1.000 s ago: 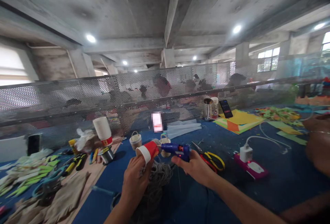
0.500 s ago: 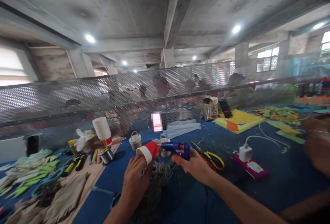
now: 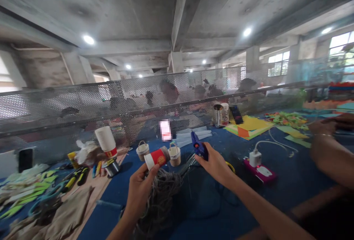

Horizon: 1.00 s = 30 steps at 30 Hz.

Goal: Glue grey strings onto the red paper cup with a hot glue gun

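Observation:
My left hand (image 3: pixel 142 183) pinches a red and white paper cup (image 3: pixel 155 159), tipped on its side, with grey cord wound about its base end. Below it lies a tangled heap of grey cord (image 3: pixel 166 184). In my right hand (image 3: pixel 217 162) is a blue glue gun (image 3: pixel 198 147), its nozzle end pointing up and away, apart from the cup. Two small cord-wrapped cups with handles stand just beyond, a left one (image 3: pixel 142 152) and a right one (image 3: pixel 174 156). Yellow-handled scissors (image 3: pixel 230 167) lie partly hidden behind my right hand.
A stack of paper cups (image 3: pixel 105 140) and a wire spool (image 3: pixel 111 167) stand to the left. A white plug adapter (image 3: pixel 254 157) sits on a magenta power strip (image 3: pixel 261 171). Another person's arm (image 3: pixel 326 155) is at far right. A perforated metal screen (image 3: pixel 138 103) runs along the back.
The glue gun has swung away from the cup, its nozzle turning upward. My left hand has rolled the cup so its printed side shows. The view has shifted slightly right.

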Tool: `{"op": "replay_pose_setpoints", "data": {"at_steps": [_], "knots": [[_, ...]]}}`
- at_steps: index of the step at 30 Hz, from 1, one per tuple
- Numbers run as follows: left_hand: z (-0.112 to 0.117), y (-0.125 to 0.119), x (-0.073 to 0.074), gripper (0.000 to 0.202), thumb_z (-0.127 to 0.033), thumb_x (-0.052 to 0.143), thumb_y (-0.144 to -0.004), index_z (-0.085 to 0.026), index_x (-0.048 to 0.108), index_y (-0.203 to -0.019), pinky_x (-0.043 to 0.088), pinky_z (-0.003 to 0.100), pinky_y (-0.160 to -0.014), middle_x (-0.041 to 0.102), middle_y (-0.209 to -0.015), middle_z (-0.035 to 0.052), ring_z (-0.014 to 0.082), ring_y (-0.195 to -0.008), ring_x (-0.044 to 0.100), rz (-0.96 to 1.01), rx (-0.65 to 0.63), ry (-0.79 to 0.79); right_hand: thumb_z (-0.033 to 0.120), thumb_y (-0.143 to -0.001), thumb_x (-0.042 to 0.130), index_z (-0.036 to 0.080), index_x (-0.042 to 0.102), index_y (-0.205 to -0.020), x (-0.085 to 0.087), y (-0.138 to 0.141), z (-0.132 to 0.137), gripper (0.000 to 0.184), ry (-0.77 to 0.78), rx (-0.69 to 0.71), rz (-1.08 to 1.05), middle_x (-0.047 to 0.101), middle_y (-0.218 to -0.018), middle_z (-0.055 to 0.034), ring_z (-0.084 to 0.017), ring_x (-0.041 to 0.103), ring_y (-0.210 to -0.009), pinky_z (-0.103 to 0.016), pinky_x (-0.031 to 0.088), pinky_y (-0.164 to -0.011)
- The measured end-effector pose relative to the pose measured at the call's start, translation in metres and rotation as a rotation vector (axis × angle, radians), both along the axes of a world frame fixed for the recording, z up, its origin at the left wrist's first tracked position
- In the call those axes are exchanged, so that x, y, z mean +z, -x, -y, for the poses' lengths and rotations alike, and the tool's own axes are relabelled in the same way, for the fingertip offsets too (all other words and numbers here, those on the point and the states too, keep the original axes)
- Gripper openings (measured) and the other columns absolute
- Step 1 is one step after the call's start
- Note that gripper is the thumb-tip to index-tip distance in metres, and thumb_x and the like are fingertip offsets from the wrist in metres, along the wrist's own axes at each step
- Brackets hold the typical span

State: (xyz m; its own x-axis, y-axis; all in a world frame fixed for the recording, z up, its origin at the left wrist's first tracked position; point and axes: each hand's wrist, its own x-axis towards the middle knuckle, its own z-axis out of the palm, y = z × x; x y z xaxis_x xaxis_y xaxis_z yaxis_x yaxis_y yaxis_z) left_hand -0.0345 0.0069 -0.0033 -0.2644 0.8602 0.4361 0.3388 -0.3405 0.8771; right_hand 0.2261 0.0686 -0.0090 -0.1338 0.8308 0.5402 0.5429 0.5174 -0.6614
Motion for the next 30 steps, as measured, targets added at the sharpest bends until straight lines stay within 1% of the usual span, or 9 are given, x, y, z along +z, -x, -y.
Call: {"op": "replay_pose_setpoints", "data": {"at_steps": [3,5,7,13,19,24,27,28,30], "knots": [[-0.001,0.002,-0.002,0.045,-0.041,0.065,-0.084,-0.017,0.065,-0.122,0.045,0.025,-0.077,0.073,-0.093,0.0011,0.0204,-0.087,0.062,0.02,-0.052,-0.011,0.029,-0.089,0.051,0.011,0.045,-0.133,-0.012,-0.017,0.0,0.048,-0.013,-0.106,0.251,0.059,-0.125,-0.0167,-0.027,0.057,-0.114,-0.035,0.042,-0.095],[0.0,0.001,-0.003,0.046,-0.042,0.065,-0.084,-0.016,0.065,-0.122,0.045,0.025,-0.079,0.072,-0.094,0.0014,0.0209,-0.089,0.061,0.026,-0.075,-0.012,0.027,-0.092,0.047,0.01,0.042,-0.138,-0.023,-0.026,0.001,0.05,0.016,-0.181,0.417,0.056,-0.128,-0.0181,-0.028,0.053,-0.119,-0.036,0.04,-0.098],[-0.001,0.001,-0.005,0.047,-0.043,0.066,-0.083,-0.016,0.065,-0.122,0.045,0.026,-0.08,0.073,-0.094,0.0017,0.0217,-0.091,0.061,0.037,-0.083,-0.002,0.025,-0.093,0.044,0.011,0.042,-0.14,-0.034,-0.033,0.002,0.049,0.057,-0.266,0.573,0.058,-0.124,-0.0165,-0.028,0.054,-0.116,-0.037,0.04,-0.097],[-0.003,-0.001,-0.008,0.049,-0.042,0.069,-0.081,-0.015,0.065,-0.121,0.045,0.029,-0.086,0.074,-0.101,0.0041,0.0241,-0.097,0.062,0.143,-0.134,0.027,0.024,-0.092,0.049,0.011,0.049,-0.134,-0.054,-0.038,0.006,0.044,0.092,-0.375,0.653,0.061,-0.117,-0.0171,-0.032,0.057,-0.108,-0.042,0.042,-0.09],[0.0,-0.003,-0.003,0.045,-0.039,0.071,-0.08,-0.016,0.068,-0.119,0.046,0.027,-0.082,0.075,-0.098,0.0038,0.0218,-0.092,0.064,0.265,-0.205,-0.001,0.02,-0.09,0.052,0.015,0.059,-0.119,-0.054,-0.034,0.015,0.031,0.056,-0.417,0.699,0.061,-0.113,-0.0159,-0.033,0.056,-0.105,-0.044,0.039,-0.088],[0.001,-0.004,-0.003,0.047,-0.038,0.074,-0.077,-0.017,0.069,-0.119,0.049,0.027,-0.076,0.076,-0.093,0.0037,0.0202,-0.085,0.066,0.375,-0.249,0.002,0.025,-0.089,0.055,0.018,0.062,-0.116,-0.05,-0.038,0.021,0.028,-0.035,-0.454,0.74,0.06,-0.112,-0.0162,-0.032,0.057,-0.101,-0.044,0.039,-0.085],[0.0,-0.004,-0.002,0.051,-0.032,0.078,-0.074,-0.017,0.067,-0.122,0.05,0.027,-0.074,0.076,-0.093,0.0042,0.0194,-0.082,0.067,0.442,-0.285,0.014,0.023,-0.09,0.053,0.019,0.063,-0.114,-0.035,-0.034,0.027,0.026,-0.101,-0.407,0.582,0.06,-0.117,-0.0148,-0.032,0.056,-0.106,-0.046,0.039,-0.09],[0.0,-0.004,-0.002,0.053,-0.03,0.079,-0.073,-0.017,0.066,-0.122,0.051,0.027,-0.073,0.076,-0.093,0.0043,0.0192,-0.081,0.067,0.461,-0.293,0.021,0.024,-0.091,0.053,0.021,0.064,-0.112,-0.028,-0.029,0.03,0.024,-0.106,-0.328,0.475,0.061,-0.116,-0.0125,-0.031,0.056,-0.107,-0.045,0.039,-0.092],[0.0,-0.005,-0.001,0.054,-0.028,0.079,-0.071,-0.017,0.066,-0.123,0.052,0.026,-0.071,0.076,-0.092,0.0045,0.0191,-0.079,0.068,0.497,-0.305,0.033,0.029,-0.092,0.053,0.022,0.064,-0.109,-0.014,-0.014,0.035,0.021,-0.011,-0.053,0.206,0.065,-0.111,-0.0084,-0.024,0.062,-0.099,-0.038,0.044,-0.09]]}}
